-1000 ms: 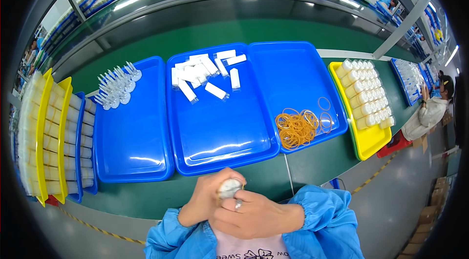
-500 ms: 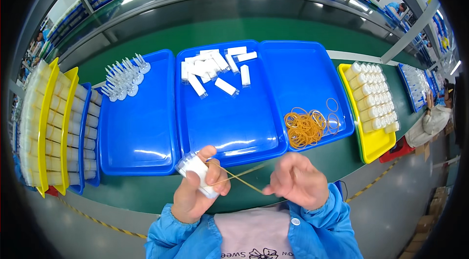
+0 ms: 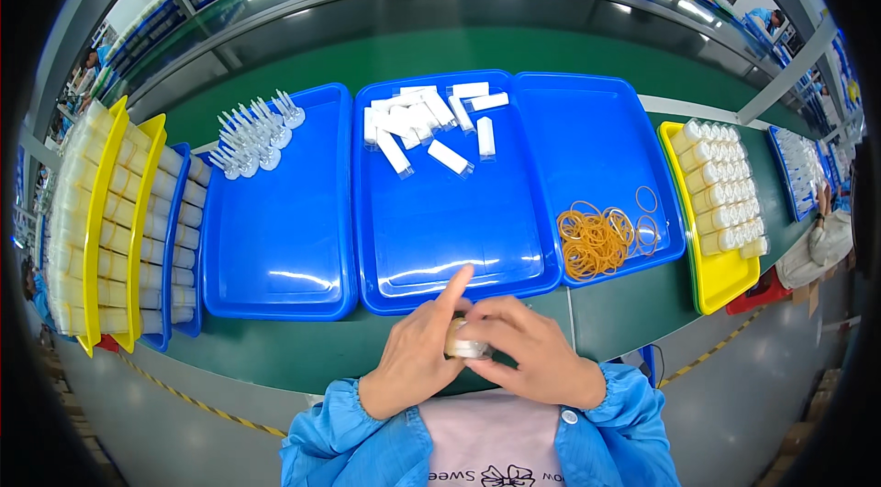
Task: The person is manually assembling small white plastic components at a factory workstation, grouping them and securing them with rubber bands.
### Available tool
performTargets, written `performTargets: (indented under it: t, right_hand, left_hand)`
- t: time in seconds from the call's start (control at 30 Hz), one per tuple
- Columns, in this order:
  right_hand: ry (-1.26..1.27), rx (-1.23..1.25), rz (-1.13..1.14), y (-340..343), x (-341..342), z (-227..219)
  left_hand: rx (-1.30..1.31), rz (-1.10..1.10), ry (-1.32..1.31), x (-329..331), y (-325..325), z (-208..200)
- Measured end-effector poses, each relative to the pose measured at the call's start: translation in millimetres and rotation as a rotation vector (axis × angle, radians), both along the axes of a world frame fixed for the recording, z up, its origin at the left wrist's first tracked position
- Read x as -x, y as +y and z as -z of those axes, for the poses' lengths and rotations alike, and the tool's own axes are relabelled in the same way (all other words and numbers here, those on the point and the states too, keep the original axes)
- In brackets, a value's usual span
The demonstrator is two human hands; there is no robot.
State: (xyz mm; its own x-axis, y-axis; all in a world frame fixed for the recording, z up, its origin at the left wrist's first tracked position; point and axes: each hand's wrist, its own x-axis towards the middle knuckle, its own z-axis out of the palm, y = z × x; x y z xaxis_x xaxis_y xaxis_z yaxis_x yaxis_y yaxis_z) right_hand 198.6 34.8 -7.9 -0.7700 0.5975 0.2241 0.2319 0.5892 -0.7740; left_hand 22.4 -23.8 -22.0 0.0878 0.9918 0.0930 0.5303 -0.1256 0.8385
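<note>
In front of my chest both hands meet on a small white pack with clear plastic about it (image 3: 470,348). My left hand (image 3: 410,357) grips it from the left, its index finger pointing up and away from the pack. From the right, the fingers of my right hand (image 3: 530,351) close over the pack's top and side. Most of the pack is covered by my fingers, and a yellowish strip shows at its left edge. Similar white packs (image 3: 448,157) lie loosely piled at the far end of the middle blue tray (image 3: 440,230).
Tan rubber bands (image 3: 596,244) lie heaped in the right blue tray (image 3: 587,138). Clear stemmed plastic pieces (image 3: 252,140) stand in the left blue tray (image 3: 275,248). Stacked trays of white cylinders (image 3: 115,239) rise at far left; a yellow tray (image 3: 725,285) of white-capped bottles sits right.
My right hand has moved left from a stretched, crossed rubber band onto the pack. My left hand has turned and shifted right with the pack. The view has shifted slightly.
</note>
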Motion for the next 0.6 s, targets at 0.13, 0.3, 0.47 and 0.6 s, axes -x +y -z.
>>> performTargets:
  t: [0.13, 0.3, 0.47, 0.6]
  right_hand:
    - [0.061, 0.201, 0.128, 3, -4, -9]
    - [0.070, -0.052, 0.171, 0, -1, -9]
    - [0.088, -0.083, 0.112, -3, 2, -10]
    - [0.106, 0.018, 0.163, -2, 3, -10]
  left_hand:
    - [-0.057, 0.085, -0.236, 11, -2, -3]
    - [0.029, 0.036, -0.611, 13, 1, -1]
    - [0.261, 0.096, -0.891, 3, 6, 2]
    - [0.355, 0.059, -1.022, -4, 8, -6]
